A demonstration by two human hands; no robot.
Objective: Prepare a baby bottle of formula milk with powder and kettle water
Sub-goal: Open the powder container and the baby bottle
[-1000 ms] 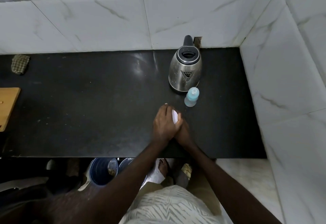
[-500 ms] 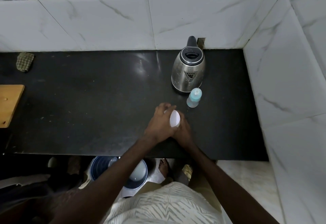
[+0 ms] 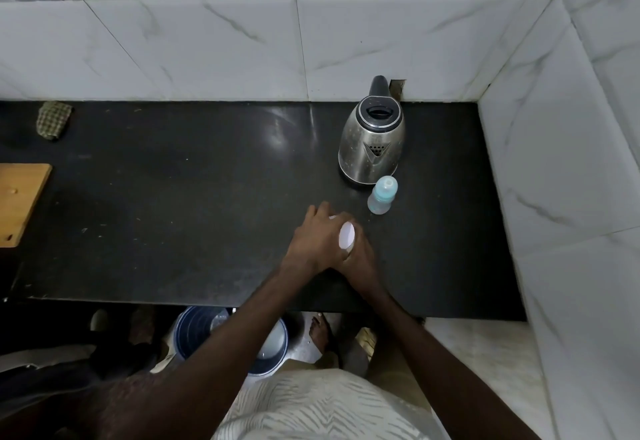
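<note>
A steel kettle (image 3: 372,143) with a black lid stands at the back right of the black counter (image 3: 173,197). Just in front of it stands a small clear baby bottle (image 3: 382,195) with a pale blue cap. Nearer the front edge, my left hand (image 3: 317,238) and my right hand (image 3: 360,257) press together around a small white container (image 3: 346,236). Only its white oval top shows between the fingers. Both hands sit a short way left of and in front of the bottle.
A wooden board (image 3: 20,202) lies at the counter's left edge and a checked cloth (image 3: 53,119) sits at the back left. Tiled walls close the back and right side. Below the counter edge are a blue bucket (image 3: 197,332) and my feet.
The white container's top has turned more into sight between my hands. The view has shifted slightly; kettle and bottle stay where they were.
</note>
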